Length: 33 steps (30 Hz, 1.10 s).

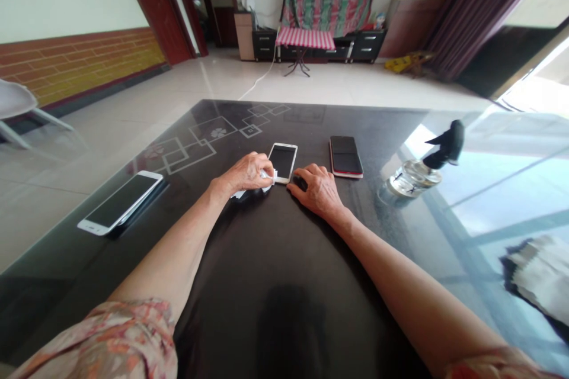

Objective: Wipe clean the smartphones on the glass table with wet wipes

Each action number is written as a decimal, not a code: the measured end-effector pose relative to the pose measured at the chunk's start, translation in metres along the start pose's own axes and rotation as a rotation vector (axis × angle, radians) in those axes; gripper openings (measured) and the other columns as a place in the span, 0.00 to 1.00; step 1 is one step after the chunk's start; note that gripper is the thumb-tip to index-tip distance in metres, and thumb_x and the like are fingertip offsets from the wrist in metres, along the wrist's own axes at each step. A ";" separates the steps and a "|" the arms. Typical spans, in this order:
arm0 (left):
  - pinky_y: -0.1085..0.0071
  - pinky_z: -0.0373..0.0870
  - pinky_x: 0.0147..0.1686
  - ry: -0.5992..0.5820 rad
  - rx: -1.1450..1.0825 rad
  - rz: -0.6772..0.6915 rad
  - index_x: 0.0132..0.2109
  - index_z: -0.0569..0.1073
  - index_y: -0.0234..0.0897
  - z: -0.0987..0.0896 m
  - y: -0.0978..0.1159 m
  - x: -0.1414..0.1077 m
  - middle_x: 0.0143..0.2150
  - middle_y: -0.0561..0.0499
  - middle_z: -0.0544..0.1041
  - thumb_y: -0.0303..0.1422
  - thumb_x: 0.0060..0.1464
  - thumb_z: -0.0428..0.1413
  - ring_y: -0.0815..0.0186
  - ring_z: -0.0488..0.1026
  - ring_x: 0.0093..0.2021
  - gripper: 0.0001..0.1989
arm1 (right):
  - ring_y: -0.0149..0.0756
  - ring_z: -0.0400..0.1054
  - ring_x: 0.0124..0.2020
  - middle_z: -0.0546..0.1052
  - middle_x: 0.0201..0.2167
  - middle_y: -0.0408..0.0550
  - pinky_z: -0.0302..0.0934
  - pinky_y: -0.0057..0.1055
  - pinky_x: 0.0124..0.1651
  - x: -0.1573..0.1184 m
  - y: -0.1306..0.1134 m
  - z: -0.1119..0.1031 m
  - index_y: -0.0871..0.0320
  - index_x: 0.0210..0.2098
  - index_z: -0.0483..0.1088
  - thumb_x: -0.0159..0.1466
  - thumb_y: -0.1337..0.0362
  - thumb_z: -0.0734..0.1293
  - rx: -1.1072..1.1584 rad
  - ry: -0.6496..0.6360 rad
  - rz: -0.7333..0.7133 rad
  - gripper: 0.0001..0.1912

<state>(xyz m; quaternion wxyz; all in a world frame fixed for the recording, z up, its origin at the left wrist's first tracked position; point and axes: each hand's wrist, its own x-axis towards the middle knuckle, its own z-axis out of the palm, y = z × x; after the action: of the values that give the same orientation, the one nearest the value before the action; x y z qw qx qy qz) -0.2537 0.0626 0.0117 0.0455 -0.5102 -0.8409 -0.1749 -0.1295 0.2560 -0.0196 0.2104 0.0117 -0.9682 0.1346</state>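
A white smartphone [283,160] with a dark screen lies face up on the dark glossy table [271,260]. My left hand [249,172] is closed around a crumpled white tissue [269,179], pressed at the phone's lower left edge. Part of the tissue hangs below the fingers; the rest is hidden in the hand. At the lower right corner of the same phone, my right hand [317,188] rests with bent fingers, thumb at the bottom and forefinger along the side. A dark gap shows between that thumb and forefinger.
Another white smartphone [122,204] lies at the left, propped on something dark. A black phone with red trim [345,156] lies to the right. Beyond it stands a clear spray bottle [413,177] with a black nozzle. A greyish-white cloth [542,275] lies at the far right.
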 end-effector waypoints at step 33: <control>0.74 0.65 0.33 0.111 0.000 0.052 0.33 0.77 0.35 0.010 0.005 -0.001 0.33 0.50 0.73 0.30 0.49 0.57 0.68 0.70 0.31 0.05 | 0.45 0.65 0.44 0.75 0.42 0.49 0.55 0.39 0.45 0.010 -0.002 0.006 0.50 0.45 0.76 0.62 0.50 0.67 0.055 0.008 0.097 0.17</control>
<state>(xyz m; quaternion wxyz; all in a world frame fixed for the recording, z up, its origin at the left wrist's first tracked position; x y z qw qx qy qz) -0.2480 0.0674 0.0030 0.0966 -0.5215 -0.8235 -0.2016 -0.1412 0.2533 -0.0203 0.2072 -0.0300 -0.9627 0.1713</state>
